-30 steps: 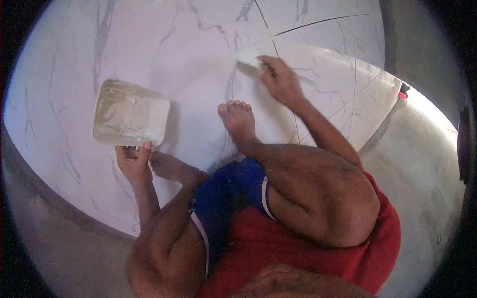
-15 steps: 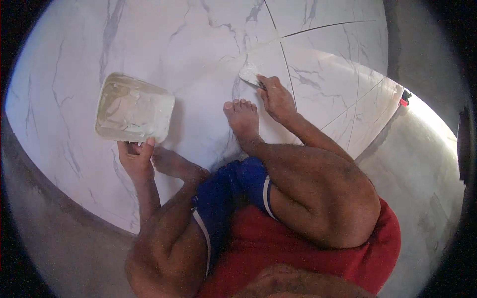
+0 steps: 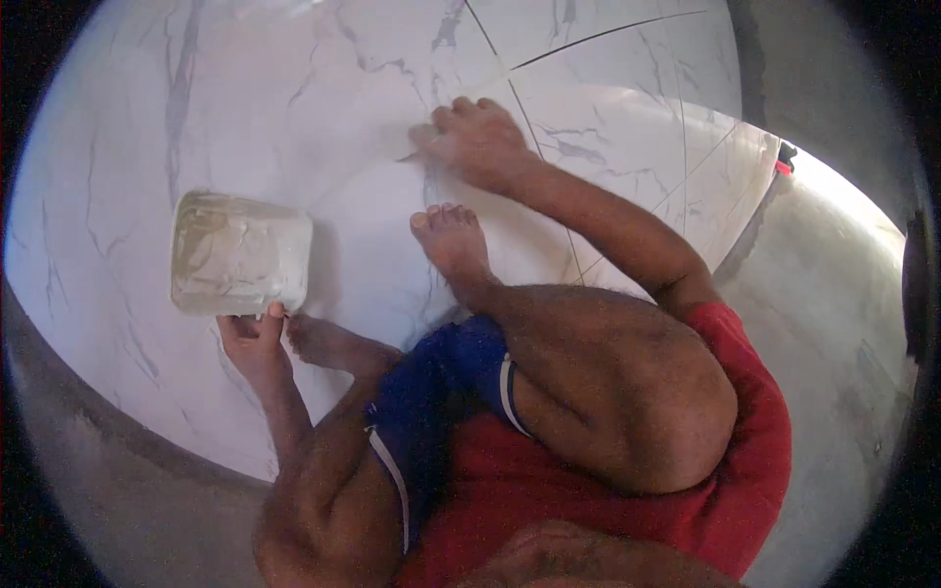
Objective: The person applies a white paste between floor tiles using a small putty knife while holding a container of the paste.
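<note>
1. Tub (image 3: 192,245) at left, on or just above the tiled floor (image 3: 274,98), paste (image 3: 245,255) inside it
2. Left hand (image 3: 257,343) at the tub's near side, touching it
3. Left foot (image 3: 333,345) just right of that hand
4. Right foot (image 3: 456,245) farther right and forward, on the tiled floor
5. Right hand (image 3: 477,142) beyond the right foot, scraper (image 3: 407,158) edge at its left
6. Concrete floor (image 3: 833,323) right of the tiled floor

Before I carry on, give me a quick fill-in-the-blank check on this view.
1. The person's ____ hand holds the tub at its near side.
2. The other hand appears just beyond the toes of the ____ foot.
3. The shorts are ____ with white trim.
4. The shirt is ____.

Missing words: left; right; blue; red.
</note>
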The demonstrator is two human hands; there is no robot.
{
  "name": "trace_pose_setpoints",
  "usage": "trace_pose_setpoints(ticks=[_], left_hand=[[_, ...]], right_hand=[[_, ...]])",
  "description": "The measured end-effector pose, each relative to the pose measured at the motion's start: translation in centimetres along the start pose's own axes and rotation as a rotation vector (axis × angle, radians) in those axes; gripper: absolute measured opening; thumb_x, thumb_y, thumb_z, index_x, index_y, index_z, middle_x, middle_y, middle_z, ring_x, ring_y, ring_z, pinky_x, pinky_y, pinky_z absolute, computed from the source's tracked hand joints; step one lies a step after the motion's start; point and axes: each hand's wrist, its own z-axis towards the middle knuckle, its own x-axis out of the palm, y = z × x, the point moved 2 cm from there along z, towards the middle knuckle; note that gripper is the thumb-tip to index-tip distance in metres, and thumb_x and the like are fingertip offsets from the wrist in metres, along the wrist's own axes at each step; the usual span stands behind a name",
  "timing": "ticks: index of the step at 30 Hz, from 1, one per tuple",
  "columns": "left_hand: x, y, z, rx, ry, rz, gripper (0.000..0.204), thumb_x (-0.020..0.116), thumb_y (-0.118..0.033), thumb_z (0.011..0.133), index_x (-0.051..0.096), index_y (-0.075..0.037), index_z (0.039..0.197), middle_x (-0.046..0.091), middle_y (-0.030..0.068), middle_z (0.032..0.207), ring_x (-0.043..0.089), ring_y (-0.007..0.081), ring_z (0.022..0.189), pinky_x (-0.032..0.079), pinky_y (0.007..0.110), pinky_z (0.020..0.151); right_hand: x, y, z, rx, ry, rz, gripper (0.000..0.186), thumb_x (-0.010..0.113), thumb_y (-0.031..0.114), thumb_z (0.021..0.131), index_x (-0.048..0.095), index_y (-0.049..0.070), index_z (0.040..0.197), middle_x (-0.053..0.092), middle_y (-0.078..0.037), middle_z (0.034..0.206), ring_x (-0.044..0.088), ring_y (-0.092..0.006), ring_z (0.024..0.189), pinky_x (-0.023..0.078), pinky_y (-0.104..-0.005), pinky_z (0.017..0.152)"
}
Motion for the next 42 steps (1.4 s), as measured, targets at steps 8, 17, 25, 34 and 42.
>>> trace_pose_setpoints(ticks=[8,17,25,34,42], left_hand=[[0.0,-0.2,0.1,0.04,0.03,0.003,0.065,0.079,0.001,0.078,0.049,0.003,0.136,0.056,0.0143,0.133,0.055,0.0257,0.123,0.044,0.039,0.105],[-0.6,-0.5,-0.4,0.059,0.019,0.052,0.067,0.079,-0.001,0.079,0.046,0.004,0.137,0.055,0.0155,0.134,0.054,0.026,0.124,0.044,0.039,0.105],[-0.7,-0.1,-0.3,0.032,-0.025,0.083,0.071,0.081,-0.009,0.08,0.045,0.005,0.139,0.058,0.016,0.132,0.057,0.0254,0.12,0.042,0.039,0.107],[0.1,-0.9,-0.7,0.034,-0.042,0.002,0.066,0.077,0.001,0.078,0.046,0.005,0.137,0.056,0.0142,0.132,0.055,0.0244,0.123,0.043,0.037,0.106],[-0.2,0.1,-0.5,0.012,-0.052,-0.004,0.07,0.08,-0.005,0.08,0.045,0.005,0.14,0.056,0.015,0.133,0.054,0.0253,0.123,0.041,0.039,0.108]], right_hand=[[0.4,-12.4,-5.4,0.205,0.023,-0.166,0.027,0.063,0.029,0.092,0.069,0.026,0.119,0.066,-0.005,0.102,0.065,-0.024,0.097,0.053,-0.042,0.079],[-2.1,-9.7,-5.1,0.331,-0.041,0.247,0.03,0.063,0.032,0.094,0.069,0.018,0.12,0.069,-0.008,0.1,0.065,-0.026,0.097,0.054,-0.0412,0.085],[0.4,4.3,-2.4,0.211,-0.059,0.809,0.039,0.059,0.018,0.095,0.058,0.006,0.132,0.058,-0.015,0.101,0.06,-0.0303,0.094,0.051,-0.0422,0.087],[4.3,4.5,-2.6,0.122,0.061,0.577,0.058,0.064,0.011,0.086,0.05,0.014,0.142,0.055,-0.014,0.119,0.055,-0.0325,0.115,0.05,-0.0438,0.098],[2.5,1.0,-5.4,0.139,0.128,0.399,0.052,0.064,0.016,0.088,0.053,0.015,0.139,0.058,-0.011,0.112,0.06,-0.028,0.105,0.054,-0.0425,0.087]])
